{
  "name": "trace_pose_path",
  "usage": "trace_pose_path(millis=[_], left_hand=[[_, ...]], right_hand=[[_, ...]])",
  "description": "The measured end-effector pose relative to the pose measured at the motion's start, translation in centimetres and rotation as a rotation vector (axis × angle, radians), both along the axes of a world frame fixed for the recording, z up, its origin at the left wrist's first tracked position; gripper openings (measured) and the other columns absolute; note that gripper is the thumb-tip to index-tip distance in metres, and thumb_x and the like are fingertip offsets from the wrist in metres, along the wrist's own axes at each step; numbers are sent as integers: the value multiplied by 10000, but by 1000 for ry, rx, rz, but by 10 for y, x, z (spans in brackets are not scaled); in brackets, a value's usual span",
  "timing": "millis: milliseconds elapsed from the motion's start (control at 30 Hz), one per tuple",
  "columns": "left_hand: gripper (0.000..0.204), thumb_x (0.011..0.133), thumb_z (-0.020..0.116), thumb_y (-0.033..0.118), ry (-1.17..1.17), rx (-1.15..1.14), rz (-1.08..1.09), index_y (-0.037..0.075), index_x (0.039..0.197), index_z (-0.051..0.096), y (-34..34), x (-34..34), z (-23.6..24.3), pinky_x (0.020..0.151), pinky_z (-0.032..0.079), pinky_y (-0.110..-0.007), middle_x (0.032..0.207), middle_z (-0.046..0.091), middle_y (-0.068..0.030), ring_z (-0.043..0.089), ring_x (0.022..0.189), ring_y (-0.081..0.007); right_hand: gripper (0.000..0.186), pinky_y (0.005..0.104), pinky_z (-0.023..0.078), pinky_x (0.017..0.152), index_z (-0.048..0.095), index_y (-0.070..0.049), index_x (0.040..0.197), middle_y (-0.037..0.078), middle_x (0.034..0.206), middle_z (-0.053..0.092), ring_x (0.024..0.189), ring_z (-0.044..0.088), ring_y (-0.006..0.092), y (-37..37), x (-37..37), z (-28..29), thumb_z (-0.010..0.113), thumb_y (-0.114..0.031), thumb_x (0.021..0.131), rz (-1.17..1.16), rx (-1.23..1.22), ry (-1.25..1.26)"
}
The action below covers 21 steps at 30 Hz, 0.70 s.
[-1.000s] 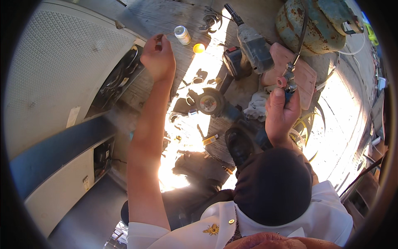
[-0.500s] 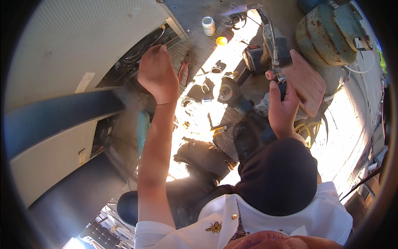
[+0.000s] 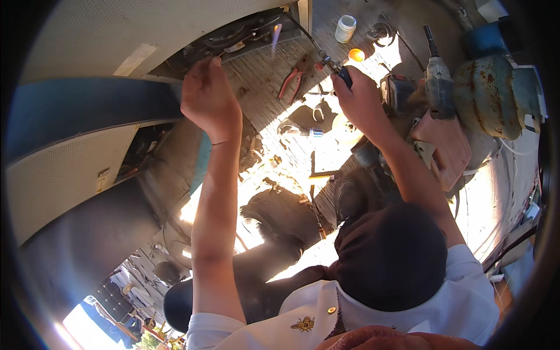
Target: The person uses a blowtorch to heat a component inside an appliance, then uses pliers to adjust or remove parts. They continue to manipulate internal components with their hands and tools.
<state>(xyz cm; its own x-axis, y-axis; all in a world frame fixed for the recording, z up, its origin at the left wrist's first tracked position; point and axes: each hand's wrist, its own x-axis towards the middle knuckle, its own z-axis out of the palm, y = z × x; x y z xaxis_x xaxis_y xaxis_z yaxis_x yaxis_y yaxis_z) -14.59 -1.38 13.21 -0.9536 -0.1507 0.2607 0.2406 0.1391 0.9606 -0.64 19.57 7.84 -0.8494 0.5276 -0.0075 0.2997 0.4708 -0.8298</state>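
My left hand (image 3: 207, 99) is pinched on a thin rod, its tip raised toward a dark opening with tubing (image 3: 219, 44) in the cream panelled unit (image 3: 93, 35). My right hand (image 3: 359, 96) grips a torch (image 3: 328, 58) with a dark handle and red knob; its long neck reaches up-left to the top of that opening. A small bluish glow shows beside the opening, though I cannot tell whether it is flame or glare. Red-handled pliers (image 3: 291, 79) lie on the worn floor between my hands. A white jar (image 3: 346, 29) and an orange lid (image 3: 356, 55) are just beyond.
At the right are a cordless impact tool (image 3: 440, 87), a rusty gas cylinder (image 3: 484, 99), a pink board (image 3: 443, 146) and hoses. An angle grinder lies in glare in the middle. A blue-grey beam (image 3: 87, 111) crosses the left side, and my legs are below.
My right hand has moved up and left, bringing the torch neck to the opening. My left hand stays near it with the rod. The view has turned, shifting the cylinder and tools lower right.
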Motion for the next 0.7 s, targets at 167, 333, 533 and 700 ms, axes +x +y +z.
trace_pose_path(millis=[167,333,533,700], left_hand=[[94,943,739,61,0,81,-17,-25,982,746,2,-17,-22,693,441,-203,824,698,22,562,730,-30],[86,942,736,42,11,34,7,-29,989,748,9,-26,-33,717,464,-202,835,718,8,597,748,-44],[98,942,730,24,6,0,14,-51,1005,742,11,-32,-39,756,507,-216,882,751,-34,652,799,-72],[110,949,725,25,-9,20,10,-62,1015,735,17,-35,-43,745,509,-221,902,750,-39,650,804,-75]], right_hand=[[333,406,445,603,587,25,871,148,659,586,610,561,255,1,-35,-8,649,-274,1003,26,-163,-22],[351,365,415,578,593,24,867,86,635,560,591,511,161,-15,-54,-24,633,-291,1014,-36,-329,-17],[305,453,485,622,636,33,922,206,710,658,644,656,347,-22,-58,-22,639,-261,1003,-52,-351,-102],[299,467,489,640,641,35,932,214,718,664,671,673,362,-25,-57,-20,643,-255,1004,-48,-389,-122]])
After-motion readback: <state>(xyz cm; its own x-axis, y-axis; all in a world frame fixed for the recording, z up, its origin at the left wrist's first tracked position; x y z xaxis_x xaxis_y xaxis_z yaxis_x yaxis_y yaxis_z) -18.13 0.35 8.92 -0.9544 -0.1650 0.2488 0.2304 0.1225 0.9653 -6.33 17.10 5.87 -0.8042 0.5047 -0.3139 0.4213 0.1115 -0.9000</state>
